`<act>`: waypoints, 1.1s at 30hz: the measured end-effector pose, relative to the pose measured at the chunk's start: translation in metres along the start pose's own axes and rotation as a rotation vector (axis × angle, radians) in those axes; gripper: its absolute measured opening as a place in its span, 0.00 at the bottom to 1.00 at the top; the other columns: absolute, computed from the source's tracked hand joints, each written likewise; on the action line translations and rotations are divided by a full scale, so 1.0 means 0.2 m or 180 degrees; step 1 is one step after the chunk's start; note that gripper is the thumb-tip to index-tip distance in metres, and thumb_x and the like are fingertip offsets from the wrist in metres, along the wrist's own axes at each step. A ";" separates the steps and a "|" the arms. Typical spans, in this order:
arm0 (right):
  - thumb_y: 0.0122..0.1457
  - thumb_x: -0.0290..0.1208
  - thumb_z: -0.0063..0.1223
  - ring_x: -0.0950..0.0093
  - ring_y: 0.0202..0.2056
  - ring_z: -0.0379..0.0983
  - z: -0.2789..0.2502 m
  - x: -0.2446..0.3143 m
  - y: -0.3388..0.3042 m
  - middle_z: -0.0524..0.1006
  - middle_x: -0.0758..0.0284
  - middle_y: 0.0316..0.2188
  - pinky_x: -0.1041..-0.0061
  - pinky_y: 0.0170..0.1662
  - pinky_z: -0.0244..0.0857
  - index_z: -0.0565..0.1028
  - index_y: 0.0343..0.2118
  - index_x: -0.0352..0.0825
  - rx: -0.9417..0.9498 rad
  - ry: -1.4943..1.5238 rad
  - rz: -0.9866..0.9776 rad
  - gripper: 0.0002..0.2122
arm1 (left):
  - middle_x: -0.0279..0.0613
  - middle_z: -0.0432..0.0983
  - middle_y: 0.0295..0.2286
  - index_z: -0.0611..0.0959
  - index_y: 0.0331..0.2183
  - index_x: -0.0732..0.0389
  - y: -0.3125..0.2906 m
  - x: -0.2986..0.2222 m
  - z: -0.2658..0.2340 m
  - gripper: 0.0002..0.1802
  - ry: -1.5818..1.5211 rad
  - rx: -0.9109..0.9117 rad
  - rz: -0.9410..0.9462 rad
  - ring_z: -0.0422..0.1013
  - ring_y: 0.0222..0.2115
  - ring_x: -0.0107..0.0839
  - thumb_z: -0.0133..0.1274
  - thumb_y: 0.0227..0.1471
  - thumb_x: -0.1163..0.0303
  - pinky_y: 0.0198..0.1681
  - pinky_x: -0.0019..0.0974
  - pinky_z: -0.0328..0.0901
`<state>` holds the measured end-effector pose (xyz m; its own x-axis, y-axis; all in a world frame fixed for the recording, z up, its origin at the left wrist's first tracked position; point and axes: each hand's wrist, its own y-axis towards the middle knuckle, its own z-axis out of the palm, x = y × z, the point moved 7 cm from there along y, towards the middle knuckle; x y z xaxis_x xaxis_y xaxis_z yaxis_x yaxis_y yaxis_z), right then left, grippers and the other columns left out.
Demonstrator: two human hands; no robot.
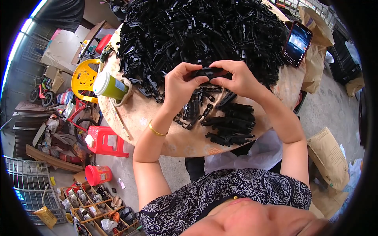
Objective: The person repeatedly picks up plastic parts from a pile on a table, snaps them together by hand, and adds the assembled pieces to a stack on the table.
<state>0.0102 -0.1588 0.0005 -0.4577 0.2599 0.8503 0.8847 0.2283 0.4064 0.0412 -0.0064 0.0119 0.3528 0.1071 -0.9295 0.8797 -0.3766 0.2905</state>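
Note:
Between my two hands, over the near edge of a big heap of black plastic parts [173, 35], is one small curved black plastic part [210, 72]. My left hand [179, 82] pinches its left end between thumb and fingers. The thumb and fingers of my right hand [238, 78] close on its right end. Both thumbs lie on the near side, and the fingertips partly hide the piece. Below my right hand, a neater stack of black parts [232, 122] lies by the table's near edge. A few loose parts [193, 108] lie beside that stack.
The round table [173, 148] has a patterned cover. A green cup with a white lid [112, 86] sits in a holder at its left edge; a phone [298, 44] stands at the right. Around it are a yellow chair [76, 80], red stool [103, 137], red bucket [98, 175] and paper sack [328, 155].

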 end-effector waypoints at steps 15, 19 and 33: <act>0.56 0.30 0.55 0.83 0.28 0.71 -0.02 -0.04 0.03 0.78 0.69 0.25 0.80 0.31 0.67 0.78 0.35 0.30 -0.0012 0.1311 0.0182 0.09 | 0.37 0.77 0.29 0.79 0.35 0.69 -0.02 -0.08 0.02 0.12 0.0470 0.0539 -0.0270 0.72 0.29 0.20 0.58 0.43 0.82 0.35 0.23 0.68; 0.54 0.35 0.55 0.75 0.29 0.75 -0.02 -0.07 0.03 0.78 0.65 0.28 0.79 0.33 0.68 0.79 0.31 0.32 0.0019 -0.0189 0.0012 0.11 | 0.37 0.77 0.26 0.81 0.34 0.64 -0.18 -0.10 0.22 0.15 0.0973 0.1919 -0.0250 0.71 0.25 0.20 0.62 0.38 0.78 0.29 0.24 0.66; 0.43 0.29 0.58 0.69 0.30 0.71 0.11 0.00 -0.01 0.74 0.66 0.25 0.72 0.33 0.67 0.75 0.30 0.36 0.0130 -0.1668 -0.0873 0.09 | 0.46 0.72 0.27 0.80 0.29 0.64 0.16 0.04 -0.14 0.18 0.3576 -0.0804 0.0768 0.70 0.31 0.42 0.61 0.41 0.58 0.35 0.40 0.65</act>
<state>0.0070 -0.1380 -0.0085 -0.6610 0.6127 0.4332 0.7286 0.3858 0.5660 0.0814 0.0073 0.0201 0.4909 0.8566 -0.1590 0.7454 -0.3185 0.5856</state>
